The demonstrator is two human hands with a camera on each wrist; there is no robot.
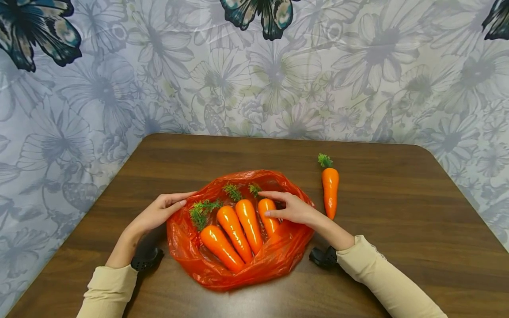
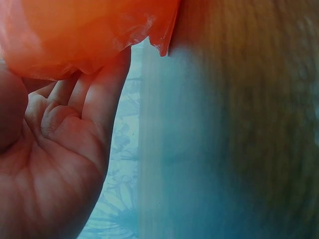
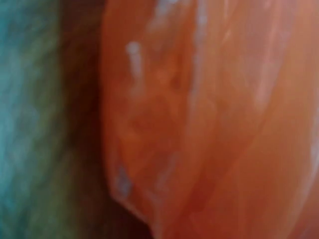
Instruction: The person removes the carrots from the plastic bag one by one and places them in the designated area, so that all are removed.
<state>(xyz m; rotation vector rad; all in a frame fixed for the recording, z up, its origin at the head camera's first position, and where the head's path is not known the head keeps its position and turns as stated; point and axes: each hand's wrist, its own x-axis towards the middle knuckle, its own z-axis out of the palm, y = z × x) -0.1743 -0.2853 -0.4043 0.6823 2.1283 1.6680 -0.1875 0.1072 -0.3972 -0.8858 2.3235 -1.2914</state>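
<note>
A crinkled red plastic bag (image 1: 274, 260) lies wide open on the table, with several orange carrots (image 1: 234, 229) with green tops inside it. My left hand (image 1: 161, 212) rests against the bag's left rim; in the left wrist view its straight fingers (image 2: 99, 102) reach behind the red plastic. Over the right side of the bag is my right hand (image 1: 292, 210), with finger and thumb spread apart about the rightmost carrot (image 1: 267, 206). The thumb overlaps that carrot, and some fingers are hidden. Blurred bag plastic (image 3: 224, 129) fills most of the right wrist view.
One more carrot (image 1: 330, 190) lies on the brown wooden table (image 1: 397, 194), behind and to the right of the bag. Beyond the table's far edge hangs a flowered backdrop (image 1: 298, 88) with butterflies. Dark wrist devices (image 1: 147, 259) sit at both wrists.
</note>
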